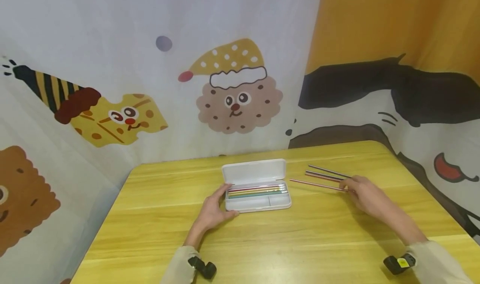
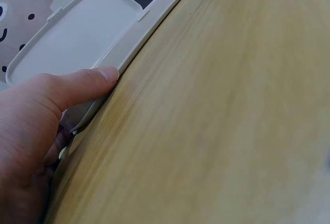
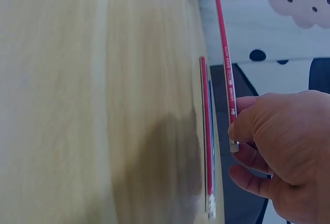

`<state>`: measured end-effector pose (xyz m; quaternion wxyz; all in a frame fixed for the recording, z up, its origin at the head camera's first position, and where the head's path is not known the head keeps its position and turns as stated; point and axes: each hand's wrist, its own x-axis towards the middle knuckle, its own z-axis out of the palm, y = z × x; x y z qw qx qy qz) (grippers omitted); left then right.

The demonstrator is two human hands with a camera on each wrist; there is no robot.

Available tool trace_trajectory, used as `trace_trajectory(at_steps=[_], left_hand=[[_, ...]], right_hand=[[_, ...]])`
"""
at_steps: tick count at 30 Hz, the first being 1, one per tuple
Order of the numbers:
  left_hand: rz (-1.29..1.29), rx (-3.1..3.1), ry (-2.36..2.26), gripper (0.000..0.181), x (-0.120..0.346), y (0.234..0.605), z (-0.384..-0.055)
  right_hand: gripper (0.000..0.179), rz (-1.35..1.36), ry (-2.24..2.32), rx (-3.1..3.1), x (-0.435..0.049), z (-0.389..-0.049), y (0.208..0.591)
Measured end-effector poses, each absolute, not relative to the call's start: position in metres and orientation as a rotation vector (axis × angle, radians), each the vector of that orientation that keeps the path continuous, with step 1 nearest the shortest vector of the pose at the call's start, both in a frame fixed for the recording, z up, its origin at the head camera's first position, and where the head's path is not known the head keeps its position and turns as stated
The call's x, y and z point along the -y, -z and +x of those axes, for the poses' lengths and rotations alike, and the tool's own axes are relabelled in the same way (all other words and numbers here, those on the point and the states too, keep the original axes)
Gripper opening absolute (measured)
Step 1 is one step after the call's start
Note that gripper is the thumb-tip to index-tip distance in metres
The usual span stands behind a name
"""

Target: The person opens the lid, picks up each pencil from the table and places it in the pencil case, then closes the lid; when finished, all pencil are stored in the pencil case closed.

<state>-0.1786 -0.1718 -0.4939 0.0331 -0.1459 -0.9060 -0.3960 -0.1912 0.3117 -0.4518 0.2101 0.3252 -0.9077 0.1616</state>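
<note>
An open white pencil case (image 1: 249,202) lies on the table, its lid (image 1: 255,172) tilted up at the back. Several pencils (image 1: 256,191) lie side by side in its rear compartment, with silvery eraser ends to the right. My left hand (image 1: 211,211) grips the case's left end, thumb (image 2: 98,78) along the front edge and fingers at the back corner. To the right, my right hand (image 1: 367,195) pinches a red pencil (image 3: 227,64) near its eraser end, the other end pointing at the case. Beside it, several more pencils (image 1: 324,175) lie on the table.
The yellow wood-grain table (image 1: 150,234) ends at the back against a curtain (image 1: 240,17) printed with cartoon figures. The case's front compartments, split by a small divider (image 1: 269,201), lie ahead of the pencils. Black wrist cameras (image 1: 202,268) sit on both sleeves.
</note>
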Motion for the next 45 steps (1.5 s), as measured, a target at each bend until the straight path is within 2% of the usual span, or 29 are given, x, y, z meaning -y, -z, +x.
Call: trace_trajectory(at_steps=[45], left_hand=[[-0.468,2.771,1.229,0.09,0.173,0.494,-0.179]], right_hand=[[0.034,1.114,-0.495,2.489,-0.219,-0.211,0.438]])
